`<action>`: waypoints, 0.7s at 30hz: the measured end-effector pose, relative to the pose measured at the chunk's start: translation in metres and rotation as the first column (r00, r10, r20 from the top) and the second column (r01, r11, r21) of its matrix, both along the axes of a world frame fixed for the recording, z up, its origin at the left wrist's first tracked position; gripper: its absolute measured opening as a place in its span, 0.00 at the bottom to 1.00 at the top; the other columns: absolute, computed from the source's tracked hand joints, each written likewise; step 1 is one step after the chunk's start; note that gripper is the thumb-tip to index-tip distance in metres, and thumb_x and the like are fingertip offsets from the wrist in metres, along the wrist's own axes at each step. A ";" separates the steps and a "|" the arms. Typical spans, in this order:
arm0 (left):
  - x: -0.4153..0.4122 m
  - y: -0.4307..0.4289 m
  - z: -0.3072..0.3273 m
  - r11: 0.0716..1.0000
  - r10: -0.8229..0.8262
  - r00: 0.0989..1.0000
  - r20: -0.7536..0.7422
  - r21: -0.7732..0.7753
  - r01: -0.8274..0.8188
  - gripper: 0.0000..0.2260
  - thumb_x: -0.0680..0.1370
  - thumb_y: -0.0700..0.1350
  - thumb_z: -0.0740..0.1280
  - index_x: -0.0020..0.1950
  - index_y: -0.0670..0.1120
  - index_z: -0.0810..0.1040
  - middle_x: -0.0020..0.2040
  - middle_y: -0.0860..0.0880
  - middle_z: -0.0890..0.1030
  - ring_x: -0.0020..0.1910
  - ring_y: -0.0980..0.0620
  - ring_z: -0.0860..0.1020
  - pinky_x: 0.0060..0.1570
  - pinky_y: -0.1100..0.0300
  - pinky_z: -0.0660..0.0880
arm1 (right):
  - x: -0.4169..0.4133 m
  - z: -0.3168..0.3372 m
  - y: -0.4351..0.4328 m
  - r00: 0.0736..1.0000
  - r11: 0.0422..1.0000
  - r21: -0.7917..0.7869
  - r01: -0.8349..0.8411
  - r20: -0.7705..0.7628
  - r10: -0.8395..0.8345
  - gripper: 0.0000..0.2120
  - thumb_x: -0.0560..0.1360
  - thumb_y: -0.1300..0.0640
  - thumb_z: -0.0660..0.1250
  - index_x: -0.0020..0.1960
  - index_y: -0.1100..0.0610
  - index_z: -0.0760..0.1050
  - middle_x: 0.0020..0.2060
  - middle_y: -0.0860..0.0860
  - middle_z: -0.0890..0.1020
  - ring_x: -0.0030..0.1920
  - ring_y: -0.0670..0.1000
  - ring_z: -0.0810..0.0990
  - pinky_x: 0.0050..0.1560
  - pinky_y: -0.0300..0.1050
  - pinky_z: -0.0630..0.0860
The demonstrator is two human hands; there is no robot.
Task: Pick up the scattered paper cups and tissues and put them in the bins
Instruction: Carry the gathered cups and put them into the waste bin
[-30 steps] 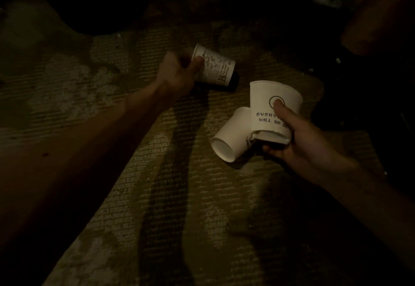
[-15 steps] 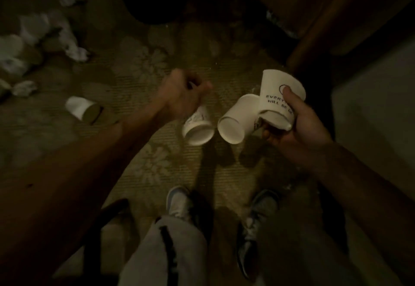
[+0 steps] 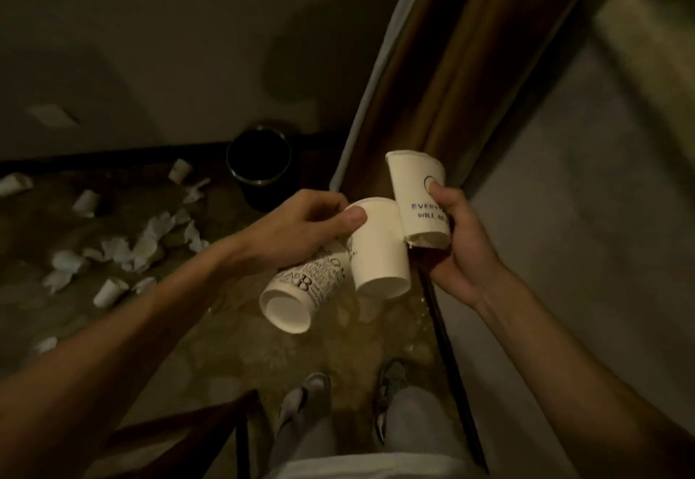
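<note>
My left hand [image 3: 301,230] grips a paper cup with black print [image 3: 301,292], its mouth tipped toward me, and its thumb presses on the bottom rim of a plain white cup [image 3: 380,253]. That plain cup hangs between both hands, beside a crushed, lettered cup [image 3: 415,192] that my right hand [image 3: 460,249] holds with the thumb on its side. Whether the right hand also holds the plain cup is hidden. A dark round bin [image 3: 259,162] stands on the floor by the wall, just beyond my left hand. Crumpled tissues [image 3: 146,241] and more cups [image 3: 109,292] lie on the carpet at left.
A wooden door frame [image 3: 451,83] and a pale curtain edge [image 3: 372,83] rise on the right, right behind the cups. A dark wooden chair [image 3: 188,437] stands at the lower left beside my legs and shoes [image 3: 301,399]. A grey floor lies to the right.
The view rose from the carpet to standing height. My left hand lifted the printed cup off the floor and came over to the right hand's cups, its thumb now on the plain one.
</note>
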State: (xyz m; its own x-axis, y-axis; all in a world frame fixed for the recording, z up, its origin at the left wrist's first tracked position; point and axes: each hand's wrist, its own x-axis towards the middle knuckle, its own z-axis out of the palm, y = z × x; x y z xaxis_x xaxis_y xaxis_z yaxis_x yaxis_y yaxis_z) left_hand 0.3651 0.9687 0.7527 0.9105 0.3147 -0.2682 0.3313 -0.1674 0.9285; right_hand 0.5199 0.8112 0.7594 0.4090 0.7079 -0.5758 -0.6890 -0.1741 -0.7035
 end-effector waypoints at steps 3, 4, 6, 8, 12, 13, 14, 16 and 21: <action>0.002 0.001 0.077 0.997 -0.047 0.995 0.084 0.057 0.043 0.19 0.76 0.60 0.64 0.47 0.45 0.81 0.43 0.46 0.83 0.44 0.44 0.83 0.47 0.43 0.80 | -0.007 0.067 -0.008 0.999 0.998 0.063 0.028 0.045 -0.030 0.27 0.66 0.42 0.71 0.58 0.57 0.79 0.47 0.56 0.83 0.47 0.54 0.83 0.52 0.52 0.77; 0.003 0.001 0.101 0.995 -0.081 0.991 0.105 0.073 0.073 0.18 0.76 0.60 0.65 0.46 0.45 0.81 0.44 0.47 0.84 0.44 0.45 0.83 0.47 0.43 0.81 | -0.008 0.087 -0.014 0.997 0.995 0.092 0.039 0.057 -0.045 0.27 0.64 0.42 0.73 0.57 0.57 0.80 0.46 0.56 0.83 0.47 0.54 0.83 0.50 0.52 0.78; 0.009 0.001 0.142 0.984 -0.164 0.976 0.145 0.101 0.150 0.17 0.76 0.59 0.65 0.46 0.45 0.82 0.44 0.47 0.84 0.44 0.46 0.83 0.46 0.46 0.81 | -0.010 0.122 -0.029 0.994 0.984 0.168 0.054 0.081 -0.068 0.24 0.62 0.41 0.75 0.53 0.54 0.84 0.47 0.55 0.84 0.47 0.53 0.84 0.47 0.50 0.81; 0.018 -0.004 0.181 0.964 -0.254 0.952 0.174 0.127 0.234 0.18 0.78 0.59 0.66 0.45 0.44 0.81 0.42 0.46 0.84 0.43 0.45 0.83 0.43 0.50 0.80 | -0.012 0.151 -0.049 0.989 0.970 0.236 0.059 0.119 -0.089 0.21 0.63 0.41 0.75 0.52 0.52 0.85 0.48 0.54 0.85 0.48 0.51 0.85 0.45 0.48 0.82; 0.051 -0.033 0.251 0.892 -0.448 0.861 0.241 0.192 0.410 0.17 0.78 0.58 0.67 0.45 0.45 0.82 0.42 0.45 0.84 0.42 0.43 0.82 0.42 0.49 0.78 | -0.015 0.198 -0.104 0.950 0.924 0.347 0.159 0.200 -0.239 0.24 0.64 0.39 0.77 0.56 0.50 0.84 0.51 0.53 0.85 0.50 0.51 0.84 0.49 0.48 0.81; 0.063 -0.046 0.266 0.859 -0.508 0.822 0.256 0.218 0.463 0.15 0.79 0.57 0.67 0.44 0.46 0.83 0.41 0.46 0.84 0.41 0.44 0.82 0.41 0.50 0.78 | -0.016 0.209 -0.121 0.931 0.903 0.377 0.205 0.210 -0.299 0.24 0.64 0.40 0.77 0.55 0.50 0.84 0.50 0.53 0.85 0.49 0.50 0.84 0.47 0.47 0.81; 0.074 -0.061 0.280 0.823 -0.565 0.781 0.266 0.241 0.514 0.14 0.78 0.55 0.66 0.43 0.46 0.83 0.39 0.47 0.83 0.37 0.48 0.81 0.38 0.54 0.77 | -0.019 0.219 -0.139 0.908 0.881 0.404 0.246 0.222 -0.355 0.24 0.64 0.40 0.78 0.55 0.50 0.84 0.49 0.53 0.85 0.48 0.50 0.84 0.44 0.46 0.82; 0.095 -0.096 0.303 0.742 -0.670 0.685 0.286 0.259 0.618 0.17 0.78 0.55 0.67 0.40 0.42 0.81 0.33 0.45 0.80 0.33 0.54 0.77 0.34 0.64 0.73 | -0.028 0.236 -0.179 0.854 0.841 0.443 0.311 0.259 -0.452 0.23 0.63 0.40 0.78 0.54 0.50 0.84 0.46 0.53 0.85 0.44 0.50 0.85 0.38 0.46 0.82; 0.130 -0.199 0.339 0.517 -0.849 0.424 0.317 0.328 0.791 0.20 0.76 0.59 0.71 0.35 0.43 0.80 0.32 0.47 0.77 0.35 0.55 0.76 0.36 0.59 0.72 | -0.070 0.267 -0.276 0.668 0.743 0.451 0.494 0.350 -0.657 0.21 0.59 0.39 0.80 0.47 0.50 0.86 0.42 0.52 0.86 0.42 0.50 0.85 0.40 0.46 0.82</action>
State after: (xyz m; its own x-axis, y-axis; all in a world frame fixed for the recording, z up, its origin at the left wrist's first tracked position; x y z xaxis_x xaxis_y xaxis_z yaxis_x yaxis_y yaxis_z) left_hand 0.4951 0.7699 1.0915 0.7530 -0.6399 0.1533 -0.4026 -0.2638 0.8765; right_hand 0.4498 0.5357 1.0262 0.9434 0.3314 -0.0107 -0.1554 0.4133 -0.8972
